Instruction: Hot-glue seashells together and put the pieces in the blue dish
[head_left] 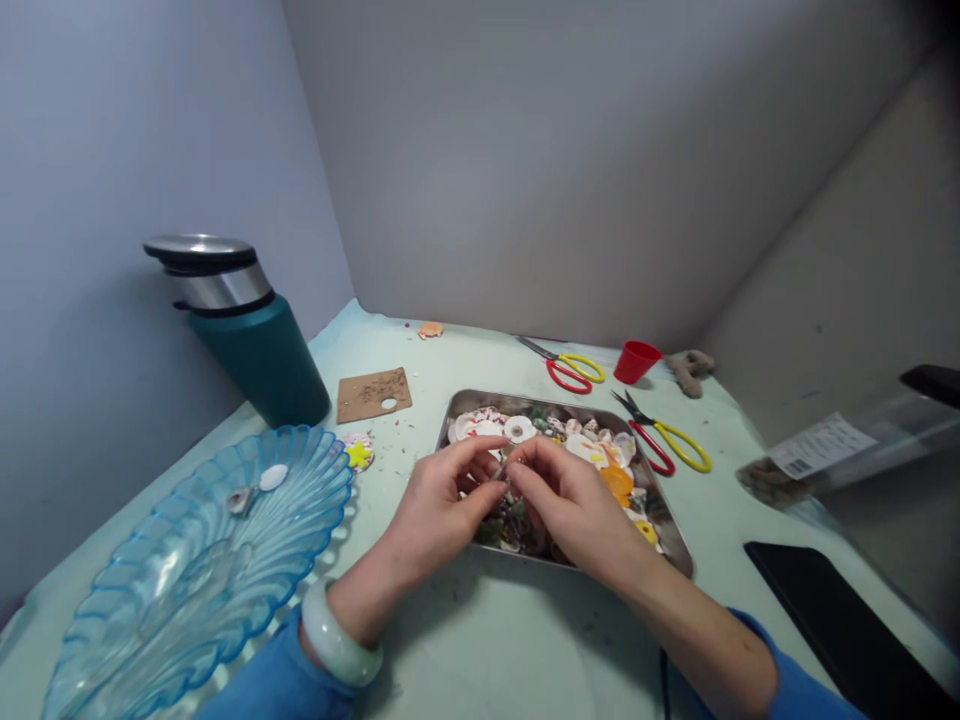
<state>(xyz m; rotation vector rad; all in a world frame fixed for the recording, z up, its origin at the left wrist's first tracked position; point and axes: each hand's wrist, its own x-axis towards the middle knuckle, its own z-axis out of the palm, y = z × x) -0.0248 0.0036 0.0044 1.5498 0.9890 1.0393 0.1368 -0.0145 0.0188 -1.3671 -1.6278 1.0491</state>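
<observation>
Both of my hands meet over a metal tray filled with shells, beads and small stones. My left hand has its thumb and index finger pinched on something small that I cannot make out. Right beside it, my right hand pinches at the same spot, fingertips nearly touching those of the left. Within the tray, a white disc and an orange piece show around my fingers. My hands hide part of the tray's contents.
At left lie a blue shell-shaped dish and a teal bottle. Brown card sits behind. Two pairs of scissors, a red cup, a plastic bag and a black flat object are to the right.
</observation>
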